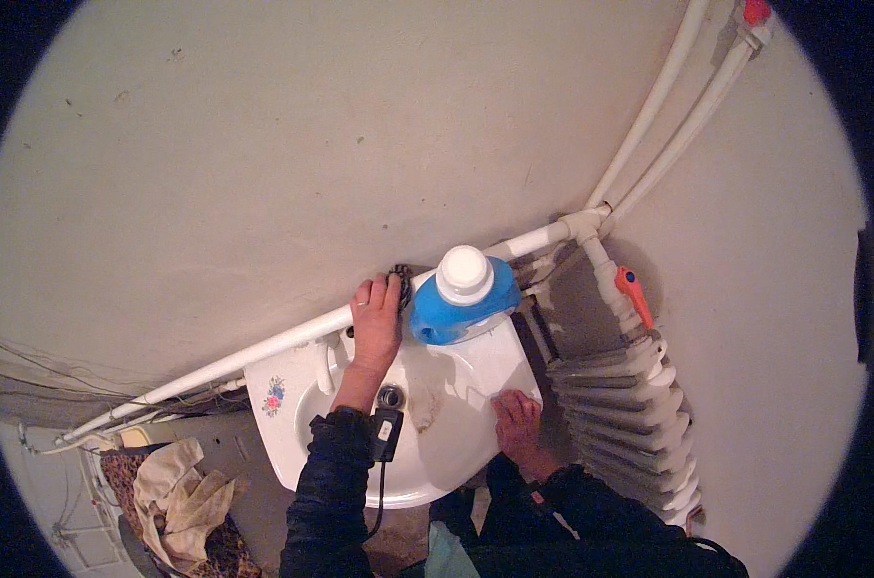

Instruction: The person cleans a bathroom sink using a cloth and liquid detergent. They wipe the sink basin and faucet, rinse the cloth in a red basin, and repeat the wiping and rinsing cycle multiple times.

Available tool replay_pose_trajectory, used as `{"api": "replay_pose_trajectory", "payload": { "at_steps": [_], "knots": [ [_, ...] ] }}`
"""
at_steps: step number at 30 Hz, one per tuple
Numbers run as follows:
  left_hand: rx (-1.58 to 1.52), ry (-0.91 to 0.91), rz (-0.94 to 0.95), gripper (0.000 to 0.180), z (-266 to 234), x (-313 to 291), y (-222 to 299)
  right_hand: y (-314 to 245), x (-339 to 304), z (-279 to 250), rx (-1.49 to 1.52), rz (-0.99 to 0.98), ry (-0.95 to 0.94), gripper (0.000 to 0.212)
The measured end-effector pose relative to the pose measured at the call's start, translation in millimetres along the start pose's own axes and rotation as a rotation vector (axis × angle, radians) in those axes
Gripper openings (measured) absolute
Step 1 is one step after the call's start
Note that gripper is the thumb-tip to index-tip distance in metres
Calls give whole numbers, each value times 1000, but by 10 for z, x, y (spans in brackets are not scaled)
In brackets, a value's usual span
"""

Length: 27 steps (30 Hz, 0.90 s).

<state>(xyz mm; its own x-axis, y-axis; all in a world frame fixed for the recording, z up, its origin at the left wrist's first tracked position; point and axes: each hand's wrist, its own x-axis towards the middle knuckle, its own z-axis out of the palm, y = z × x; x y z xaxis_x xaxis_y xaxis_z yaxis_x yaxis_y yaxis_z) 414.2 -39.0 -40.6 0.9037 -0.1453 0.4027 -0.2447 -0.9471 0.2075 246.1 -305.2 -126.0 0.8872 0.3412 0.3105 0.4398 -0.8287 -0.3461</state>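
My left hand (pixel 377 313) reaches over the back of a white washbasin (pixel 500 361), close to the wall. Its fingers are closed around a dark, coarse scouring pad (pixel 400 283), partly hidden by the hand. Just right of it, a blue bottle (pixel 456 316) with a white cap stands on the basin's back edge. My right hand (pixel 518 423) lies at the basin's right rim with its fingers curled over the edge. A small black box (pixel 386 435) with a cable sits by my left wrist, in front of the drain (pixel 391 397).
A white pipe (pixel 254 358) runs along the wall behind the basin. To the right stand a ribbed radiator (pixel 620 414) and an orange valve handle (pixel 634 294). Pale cloths (pixel 182 501) hang at the lower left. A white faucet (pixel 322 364) is left of my left arm.
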Motion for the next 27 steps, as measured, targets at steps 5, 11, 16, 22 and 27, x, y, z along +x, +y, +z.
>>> {"api": "replay_pose_trajectory", "payload": {
  "at_steps": [5,11,16,22,27],
  "knots": [
    [32,-77,42,52,-70,-134,-176,28,-23,27,41,36,-49,40],
    [17,-70,-84,51,-337,-397,-579,27,-27,68,-16,24,10,39],
    [-18,-108,-97,52,-63,-208,-310,15,-56,136,-6,63,43,38],
    [-62,0,15,49,-108,-414,-112,52,-61,191,-5,20,119,38],
    [-331,-243,-116,45,-564,-1213,1,35,18,11,101,-9,108,32]
  ]
}}
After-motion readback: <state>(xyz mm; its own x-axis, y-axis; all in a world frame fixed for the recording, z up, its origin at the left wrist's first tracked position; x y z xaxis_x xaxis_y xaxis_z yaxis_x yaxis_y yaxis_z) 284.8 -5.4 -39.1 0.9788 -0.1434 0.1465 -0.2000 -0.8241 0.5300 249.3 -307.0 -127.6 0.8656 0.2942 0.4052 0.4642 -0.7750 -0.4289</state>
